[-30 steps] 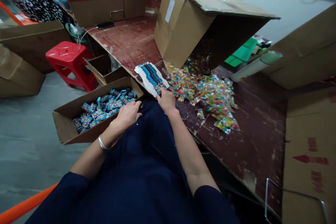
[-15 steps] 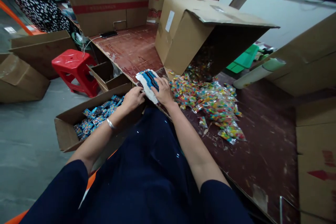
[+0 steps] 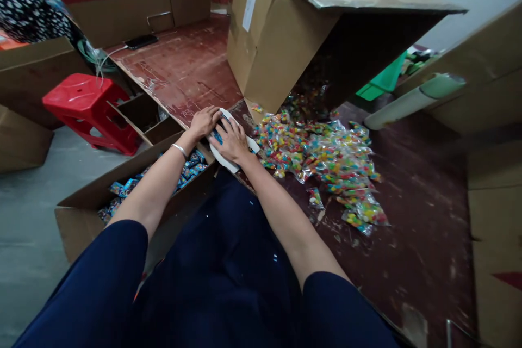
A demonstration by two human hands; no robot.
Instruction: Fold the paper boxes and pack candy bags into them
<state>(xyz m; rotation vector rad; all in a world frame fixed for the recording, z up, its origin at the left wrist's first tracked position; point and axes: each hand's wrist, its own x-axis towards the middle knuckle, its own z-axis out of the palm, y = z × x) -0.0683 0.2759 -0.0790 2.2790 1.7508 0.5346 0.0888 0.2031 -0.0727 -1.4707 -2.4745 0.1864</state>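
A white piece with blue printed, layered strips point(image 3: 223, 162) lies at the table's near edge; its exact kind I cannot make out. My right hand point(image 3: 233, 142) rests flat over it, fingers spread, covering most of the blue part. At its far left corner is my left hand point(image 3: 204, 122), palm down, fingers stretched toward the white edge and touching it. Just right of my right hand spreads a pile of small clear bags of colourful candies point(image 3: 322, 152). Below my left forearm, a long cardboard box point(image 3: 77, 223) holds many small blue packets point(image 3: 191, 168).
A large carton point(image 3: 261, 49) lies on its side, candy bags spilling from its mouth onto the red-brown table point(image 3: 408, 228). A red stool point(image 3: 87, 98), a phone on a cable point(image 3: 141, 42), a white roll point(image 3: 416, 100) and a green bin point(image 3: 383, 79) surround it. Another person point(image 3: 24, 5) is at upper left.
My left hand has moved up from the table edge to the far side of the white and blue piece. My right hand has slid further over it. The view has shifted closer.
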